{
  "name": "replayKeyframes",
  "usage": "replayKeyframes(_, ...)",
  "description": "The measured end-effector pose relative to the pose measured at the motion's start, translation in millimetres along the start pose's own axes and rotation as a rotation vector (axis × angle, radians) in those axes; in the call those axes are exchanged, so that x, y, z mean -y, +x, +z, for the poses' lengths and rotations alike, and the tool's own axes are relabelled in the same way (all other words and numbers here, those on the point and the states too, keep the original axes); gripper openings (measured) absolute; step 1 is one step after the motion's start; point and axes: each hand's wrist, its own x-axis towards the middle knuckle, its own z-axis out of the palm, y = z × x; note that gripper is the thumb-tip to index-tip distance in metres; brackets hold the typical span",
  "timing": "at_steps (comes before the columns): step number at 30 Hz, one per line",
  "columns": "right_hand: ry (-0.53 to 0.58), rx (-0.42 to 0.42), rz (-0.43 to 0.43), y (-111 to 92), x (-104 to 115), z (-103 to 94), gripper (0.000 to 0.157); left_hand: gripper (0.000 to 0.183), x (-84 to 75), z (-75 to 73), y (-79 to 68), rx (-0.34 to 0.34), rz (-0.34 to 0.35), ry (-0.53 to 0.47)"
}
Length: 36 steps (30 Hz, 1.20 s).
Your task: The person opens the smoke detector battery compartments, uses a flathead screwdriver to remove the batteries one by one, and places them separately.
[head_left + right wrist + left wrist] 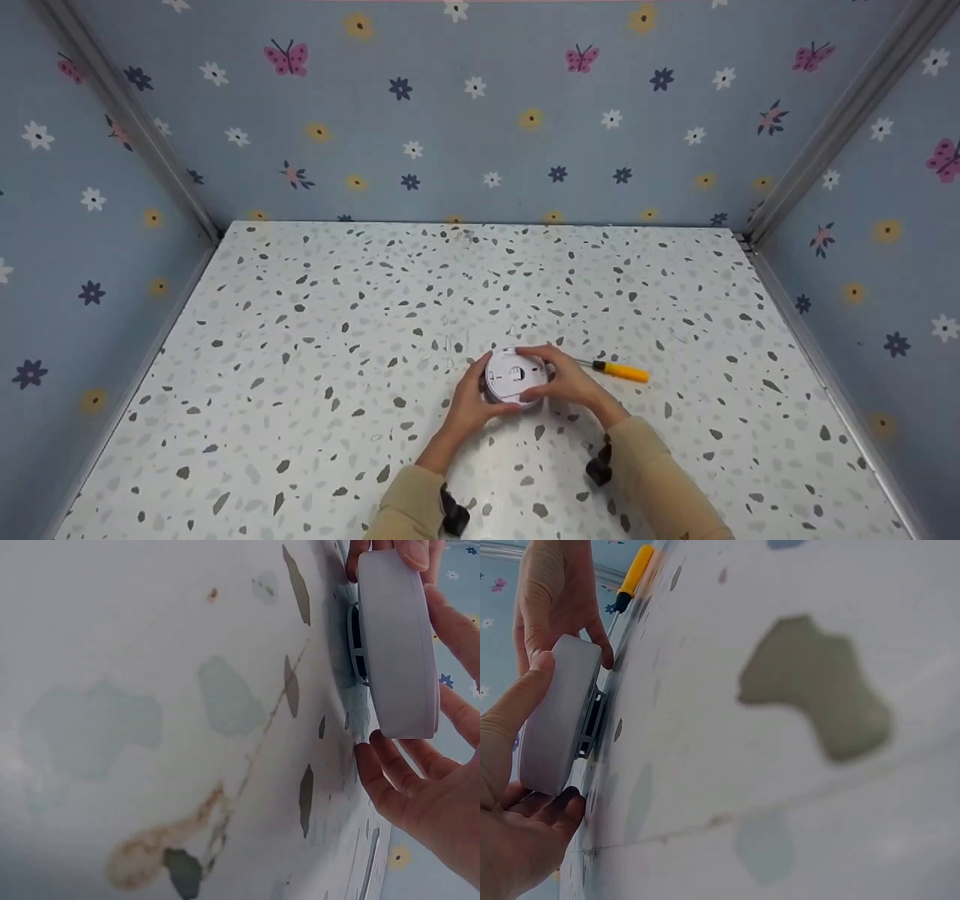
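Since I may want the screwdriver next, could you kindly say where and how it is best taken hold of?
Probably by its thick yellow handle, from above right: it lies on the table, handle pointing away from the right hand, thin shaft running toward that hand.

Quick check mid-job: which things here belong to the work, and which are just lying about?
In the job:
- round white device, held
- yellow-handled screwdriver, probably; unheld but close by

Just surroundings:
- speckled tabletop
- flower-and-butterfly wall panels

The case is between left hand and right hand; screwdriver rightward on the table.
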Motion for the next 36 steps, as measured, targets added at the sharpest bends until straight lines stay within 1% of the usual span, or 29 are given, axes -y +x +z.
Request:
replayKeyframes(3, -0.005, 0.001, 0.006, 0.4, 0.6, -0.3, 0.073, 0.095, 0.2, -0.1, 0.0, 0.002, -0.007, 0.003)
replayKeyframes(8, 0.017, -0.002, 0.022, 0.9, 1.2, -1.5, 0.069, 0.096, 0.7, 0.0, 0.5, 0.007, -0.015, -0.002)
replayKeyframes(11, 0.029, -0.004, 0.0, 1.3, 0.9, -2.3, 0.066, 0.096, 1.2, 0.4, 0.6, 0.01, -0.003, -0.02)
replayKeyframes(15, 0.031, -0.006, -0.055, 1.8, -0.2, -2.9, 0.062, 0.097, 1.4, 0.6, 0.5, 0.016, 0.002, -0.052)
replayKeyframes(19, 0.015, -0.01, -0.096, 2.6, -0.6, -3.0, 0.061, 0.098, 1.0, 1.2, 0.5, 0.018, -0.018, -0.062)
replayKeyframes(24, -0.027, -0.021, -0.109, 3.7, 0.2, -2.8, 0.06, 0.098, 1.0, 1.8, 1.0, 0.018, -0.037, -0.049)
replayKeyframes(28, -0.072, -0.041, -0.12, 4.1, 1.3, -2.4, 0.059, 0.097, 1.2, 1.7, 1.3, 0.016, -0.038, -0.041)
replayKeyframes(31, -0.094, -0.063, -0.134, 3.8, 2.3, -1.5, 0.059, 0.097, 1.1, 1.0, 0.9, 0.009, -0.019, -0.039)
replayKeyframes(36, -0.134, -0.102, -0.115, 1.8, 4.4, 0.2, 0.06, 0.095, 0.9, -0.1, -0.1, -0.013, 0.033, -0.023)
